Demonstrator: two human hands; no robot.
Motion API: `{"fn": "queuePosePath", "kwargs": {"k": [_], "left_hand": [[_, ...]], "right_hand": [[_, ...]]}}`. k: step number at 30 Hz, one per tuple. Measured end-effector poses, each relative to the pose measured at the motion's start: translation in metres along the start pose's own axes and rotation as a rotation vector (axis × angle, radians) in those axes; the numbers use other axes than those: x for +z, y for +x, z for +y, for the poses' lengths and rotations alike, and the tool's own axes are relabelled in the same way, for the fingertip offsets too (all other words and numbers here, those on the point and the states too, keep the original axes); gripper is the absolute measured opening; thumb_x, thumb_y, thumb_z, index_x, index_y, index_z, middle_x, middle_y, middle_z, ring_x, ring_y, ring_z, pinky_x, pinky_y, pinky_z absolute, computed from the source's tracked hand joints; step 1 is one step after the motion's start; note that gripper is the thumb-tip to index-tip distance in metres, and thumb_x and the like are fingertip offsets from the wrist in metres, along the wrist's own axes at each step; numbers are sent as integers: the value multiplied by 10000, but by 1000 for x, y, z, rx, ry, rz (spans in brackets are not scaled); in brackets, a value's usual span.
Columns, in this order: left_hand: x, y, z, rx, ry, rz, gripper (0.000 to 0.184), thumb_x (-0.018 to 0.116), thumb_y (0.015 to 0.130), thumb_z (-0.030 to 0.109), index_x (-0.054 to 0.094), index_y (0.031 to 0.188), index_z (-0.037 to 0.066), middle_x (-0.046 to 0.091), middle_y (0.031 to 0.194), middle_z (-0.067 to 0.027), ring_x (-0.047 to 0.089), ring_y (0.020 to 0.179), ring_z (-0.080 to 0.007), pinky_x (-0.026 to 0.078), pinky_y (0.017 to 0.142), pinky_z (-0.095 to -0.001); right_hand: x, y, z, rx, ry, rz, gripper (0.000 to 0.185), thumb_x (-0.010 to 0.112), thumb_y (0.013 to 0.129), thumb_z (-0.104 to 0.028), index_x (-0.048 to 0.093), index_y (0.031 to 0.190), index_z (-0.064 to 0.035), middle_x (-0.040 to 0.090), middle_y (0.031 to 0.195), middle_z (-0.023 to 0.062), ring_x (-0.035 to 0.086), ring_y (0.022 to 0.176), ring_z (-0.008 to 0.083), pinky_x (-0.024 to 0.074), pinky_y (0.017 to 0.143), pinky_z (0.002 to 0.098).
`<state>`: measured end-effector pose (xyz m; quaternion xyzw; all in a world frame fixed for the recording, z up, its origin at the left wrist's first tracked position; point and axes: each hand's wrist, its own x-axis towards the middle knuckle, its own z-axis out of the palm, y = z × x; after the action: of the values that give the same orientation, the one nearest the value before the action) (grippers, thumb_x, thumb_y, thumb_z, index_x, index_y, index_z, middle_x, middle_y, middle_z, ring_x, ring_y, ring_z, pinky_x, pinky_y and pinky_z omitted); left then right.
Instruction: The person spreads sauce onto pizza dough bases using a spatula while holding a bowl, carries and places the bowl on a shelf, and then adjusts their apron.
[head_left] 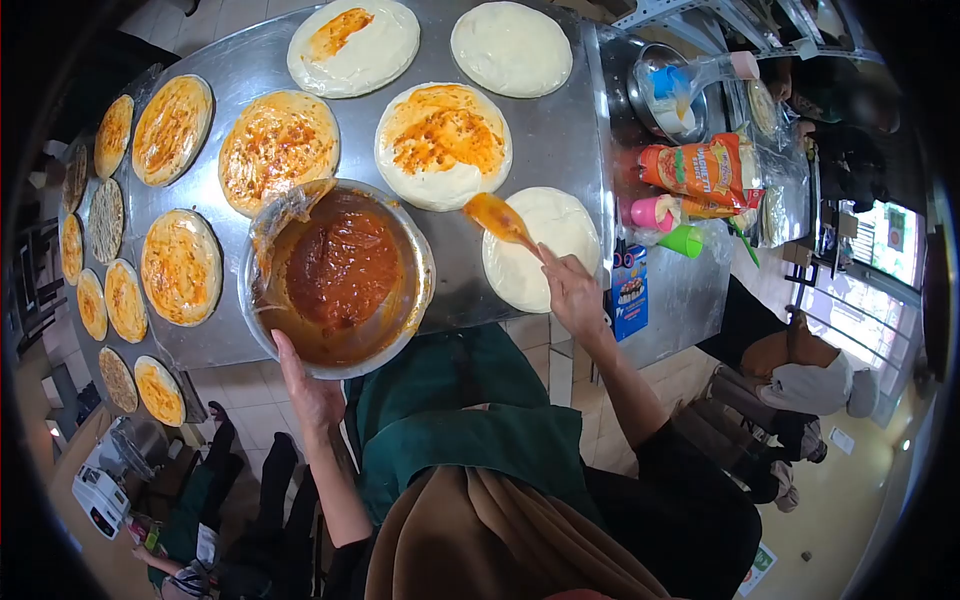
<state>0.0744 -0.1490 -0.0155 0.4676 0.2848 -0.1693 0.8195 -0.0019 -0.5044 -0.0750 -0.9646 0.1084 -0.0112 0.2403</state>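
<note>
My left hand (306, 385) grips the near side of a steel mixing bowl (424, 290) of red sauce (342, 265), tilted toward me over the table's front edge. Clear plastic wrap clings to its left rim. In my right hand (577, 295) is the handle of a sauce-coated spoon (497, 218), held over a plain round dough base (548, 262). Just left of the spoon lies a dough base (443, 145) with sauce over its upper and middle part. Another base (353, 45) behind has one streak of sauce, and a plain one (511, 48) sits at the back right.
Several sauced bases (182, 265) cover the left of the steel table (345, 130). On the right counter are a metal bowl (643, 95), an orange spaghetti sauce pouch (695, 172), pink (652, 213) and green (682, 240) cups and a blue box (630, 300). Other people stand at both sides.
</note>
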Motion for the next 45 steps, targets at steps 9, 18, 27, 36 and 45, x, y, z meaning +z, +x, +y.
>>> {"fn": "queuePosePath", "kwargs": {"k": [9,18,27,36,45], "left_hand": [[-2,-10,2,11,-1,4,680,383,968,527,230,1462,87,307,1484,-88,330,1349,-248,283,1106,-434],[-18,-14,3,45,-16,60,649,420,956,522,265,1455,138,333,1470,-62,365,1329,-272,331,1069,-479],[-32,-10,13,16,6,20,655,427,954,520,252,1460,143,310,1482,-64,335,1346,-271,316,1080,-482],[-65,-5,45,18,23,-68,641,422,966,492,238,1466,136,290,1494,-69,324,1355,-273,295,1095,-483],[-108,-2,81,10,51,-105,636,420,973,470,246,1463,103,306,1485,-78,312,1364,-265,276,1107,-473]], "right_hand": [[17,-13,-27,-9,86,-53,373,491,891,-26,587,1247,-83,581,811,149,606,709,288,481,639,391],[25,18,-27,1,-80,-43,357,518,896,-92,587,1246,-101,582,848,144,601,703,306,488,610,421],[25,46,-7,77,-57,155,325,496,906,-101,580,1214,-42,572,799,170,595,721,328,471,630,450],[37,14,-46,233,47,213,305,515,890,-99,620,1169,-36,563,796,200,582,743,366,451,665,479],[74,-42,-108,313,72,238,351,532,877,-86,586,1223,-54,580,866,226,592,802,400,463,705,479]]}}
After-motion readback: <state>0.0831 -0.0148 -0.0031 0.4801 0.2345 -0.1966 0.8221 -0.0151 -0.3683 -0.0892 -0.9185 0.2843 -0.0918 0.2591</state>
